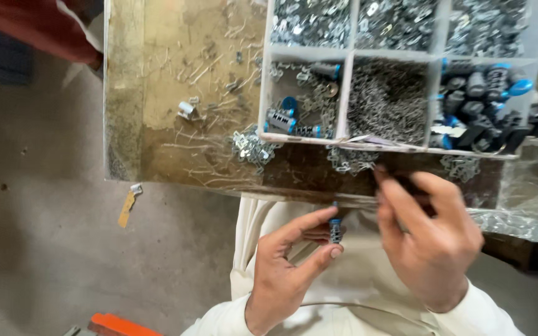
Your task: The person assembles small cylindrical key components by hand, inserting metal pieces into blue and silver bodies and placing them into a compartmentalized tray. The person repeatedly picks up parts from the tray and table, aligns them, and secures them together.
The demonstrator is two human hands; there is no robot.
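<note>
Lower centre of the frame: a small dark cylinder with a blue tip [335, 229] is pinched upright between thumb and fingers of the left hand [284, 274]. The right hand [428, 239], lower right, is curled at the tabletop [157, 93] edge; whether anything is gripped cannot be told. Across the top, a white divided tray [344, 93] is filled with metal clips, wire springs [387, 99] and black-and-blue caps [481, 99]. Loose clips [251, 148] are scattered beside the tray.
</note>
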